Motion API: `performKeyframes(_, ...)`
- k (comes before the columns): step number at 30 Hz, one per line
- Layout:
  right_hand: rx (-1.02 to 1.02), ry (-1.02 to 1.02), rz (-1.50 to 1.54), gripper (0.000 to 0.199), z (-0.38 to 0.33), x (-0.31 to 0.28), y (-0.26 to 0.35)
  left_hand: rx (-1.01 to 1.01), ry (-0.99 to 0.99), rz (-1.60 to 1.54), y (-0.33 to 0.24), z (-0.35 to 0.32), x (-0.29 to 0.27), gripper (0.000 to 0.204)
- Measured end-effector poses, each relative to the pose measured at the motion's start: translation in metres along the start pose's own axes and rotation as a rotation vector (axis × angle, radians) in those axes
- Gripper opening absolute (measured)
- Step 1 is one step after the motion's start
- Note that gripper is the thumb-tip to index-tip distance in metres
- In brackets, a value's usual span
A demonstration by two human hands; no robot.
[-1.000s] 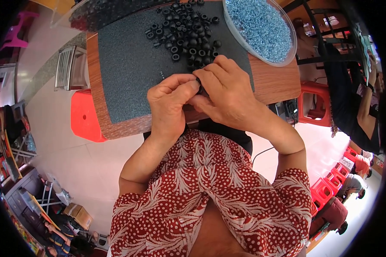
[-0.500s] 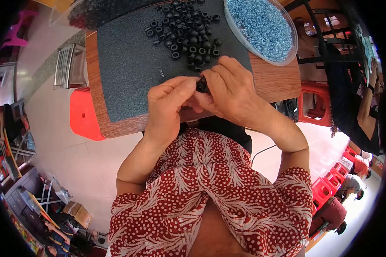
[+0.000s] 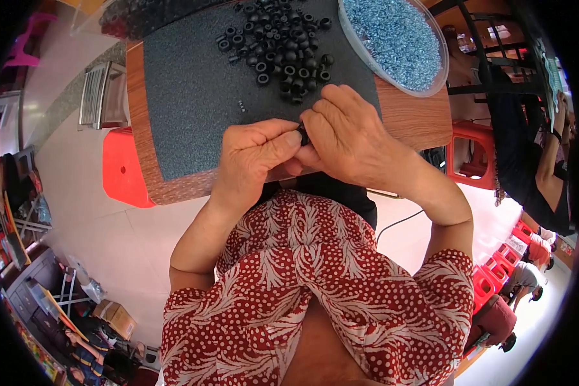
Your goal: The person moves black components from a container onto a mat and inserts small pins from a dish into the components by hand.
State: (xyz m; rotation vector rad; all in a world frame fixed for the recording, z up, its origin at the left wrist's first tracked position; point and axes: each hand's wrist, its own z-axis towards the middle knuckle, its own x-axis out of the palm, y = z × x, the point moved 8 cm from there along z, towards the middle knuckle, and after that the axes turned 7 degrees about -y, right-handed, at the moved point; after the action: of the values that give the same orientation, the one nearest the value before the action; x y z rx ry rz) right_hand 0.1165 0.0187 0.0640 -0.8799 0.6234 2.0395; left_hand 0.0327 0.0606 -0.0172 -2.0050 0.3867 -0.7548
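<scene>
Though small, a deep-black piece [image 3: 304,134]

Left hand [image 3: 254,154] and right hand [image 3: 354,138] pinching small black part [image 3: 303,134], black pieces [image 3: 288,55] heaped on grey mat [image 3: 193,106]

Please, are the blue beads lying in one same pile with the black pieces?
No, the blue beads are in the round clear tub, apart from the black pieces on the dark mat.

Wearer's two hands [image 3: 254,154] [image 3: 349,136], one round tub [image 3: 354,43]
</scene>
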Motion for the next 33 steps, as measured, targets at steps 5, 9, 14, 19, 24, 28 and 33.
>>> performKeyframes(5,-0.027,0.022,0.051,0.029,0.004,-0.003,0.001,0.172,0.012,0.086,-0.012,0.0,-0.002,0.023)
performKeyframes(9,-0.019,0.023,0.008,0.03,0.005,-0.004,0.004,0.327,-0.086,0.246,-0.025,-0.006,-0.002,0.021)
performKeyframes(14,0.085,0.039,0.088,0.031,0.003,-0.001,0.001,0.543,-0.183,0.425,-0.037,-0.014,0.001,0.019)
performKeyframes(19,0.125,0.029,0.157,0.038,0.006,-0.005,-0.002,0.675,-0.229,0.503,-0.039,-0.018,0.002,0.017)
performKeyframes(24,0.28,0.024,0.258,0.034,0.007,-0.011,-0.008,0.767,-0.23,0.661,-0.04,-0.022,0.004,0.023)
performKeyframes(28,0.364,-0.056,0.331,0.03,0.01,-0.016,-0.015,0.786,-0.224,0.623,-0.04,-0.021,0.003,0.024)
performKeyframes(33,0.377,-0.126,0.375,0.027,0.01,-0.017,-0.019,0.775,-0.212,0.584,-0.039,-0.019,0.002,0.025)
